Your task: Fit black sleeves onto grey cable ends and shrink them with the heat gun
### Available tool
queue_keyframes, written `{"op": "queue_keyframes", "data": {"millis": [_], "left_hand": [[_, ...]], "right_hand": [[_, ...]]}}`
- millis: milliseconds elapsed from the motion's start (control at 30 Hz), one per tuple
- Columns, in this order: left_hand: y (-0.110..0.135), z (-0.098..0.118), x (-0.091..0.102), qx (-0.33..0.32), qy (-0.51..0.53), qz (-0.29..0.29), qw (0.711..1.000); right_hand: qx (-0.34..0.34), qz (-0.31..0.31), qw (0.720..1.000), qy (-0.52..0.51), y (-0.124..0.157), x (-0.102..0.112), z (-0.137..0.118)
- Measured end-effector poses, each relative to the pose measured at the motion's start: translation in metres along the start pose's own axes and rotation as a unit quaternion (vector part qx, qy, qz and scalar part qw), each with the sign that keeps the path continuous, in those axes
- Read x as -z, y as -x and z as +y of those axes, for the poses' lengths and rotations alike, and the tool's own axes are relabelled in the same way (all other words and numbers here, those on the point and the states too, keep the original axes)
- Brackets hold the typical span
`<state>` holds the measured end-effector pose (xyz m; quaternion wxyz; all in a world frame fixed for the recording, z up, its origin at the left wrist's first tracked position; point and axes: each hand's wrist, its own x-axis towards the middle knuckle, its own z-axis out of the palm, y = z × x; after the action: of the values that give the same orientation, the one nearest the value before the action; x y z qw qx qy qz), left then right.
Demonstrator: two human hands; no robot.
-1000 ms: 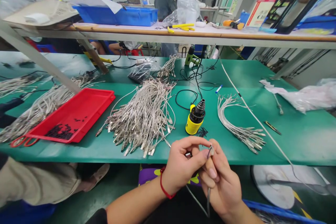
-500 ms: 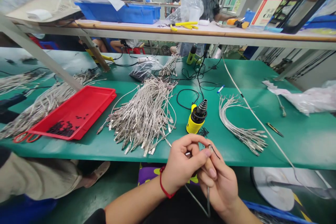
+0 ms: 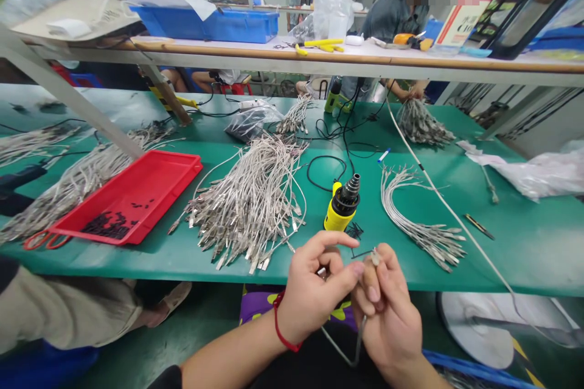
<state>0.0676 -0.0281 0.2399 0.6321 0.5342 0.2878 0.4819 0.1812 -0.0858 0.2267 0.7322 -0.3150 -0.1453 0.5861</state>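
Above the bench's front edge, my right hand point(image 3: 390, 310) pinches one end of a grey cable point(image 3: 340, 352). A thin black piece point(image 3: 362, 253), like a wire or narrow tube, sticks out leftward from that pinch. My left hand point(image 3: 314, 289), with a red bracelet, is close beside it. Its index finger and thumb are apart, while the other fingers curl round a shiny metal part point(image 3: 322, 272), apparently the cable's plug. The cable hangs in a loop between both hands. Just beyond stands a yellow hot-air gun point(image 3: 340, 213), nozzle up, near short black pieces point(image 3: 354, 230).
A large pile of grey USB cables point(image 3: 250, 200) lies left of the gun, beside a red tray point(image 3: 159, 176) holding small black pieces. A smaller cable bundle point(image 3: 410, 225) and tweezers point(image 3: 479, 226) lie right. A shelf point(image 3: 255, 51) crosses above the bench.
My hands have drawn slightly apart, and my left index finger has come off the black piece. Across the bench, a co-worker has leaned in and a bunch of cables now shows under their hand.
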Motion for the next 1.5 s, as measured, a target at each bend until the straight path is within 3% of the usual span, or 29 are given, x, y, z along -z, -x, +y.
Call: {"op": "queue_keyframes", "data": {"millis": [100, 300, 900, 1500], "left_hand": [[0.002, 0.002, 0.003, -0.051, -0.023, 0.017, 0.998], [0.003, 0.001, 0.008, -0.102, -0.056, 0.045, 0.992], [0.011, -0.003, 0.007, -0.1, -0.034, 0.051, 0.993], [0.016, 0.005, 0.005, -0.134, -0.047, 0.068, 0.987]], "right_hand": [[0.041, -0.007, 0.999, 0.033, 0.004, -0.002, -0.001], [0.054, -0.009, 0.997, 0.054, 0.008, -0.001, 0.0], [0.093, -0.017, 0.994, 0.062, 0.016, 0.002, -0.003], [0.073, -0.004, 0.995, 0.062, 0.023, 0.002, -0.002]]}}
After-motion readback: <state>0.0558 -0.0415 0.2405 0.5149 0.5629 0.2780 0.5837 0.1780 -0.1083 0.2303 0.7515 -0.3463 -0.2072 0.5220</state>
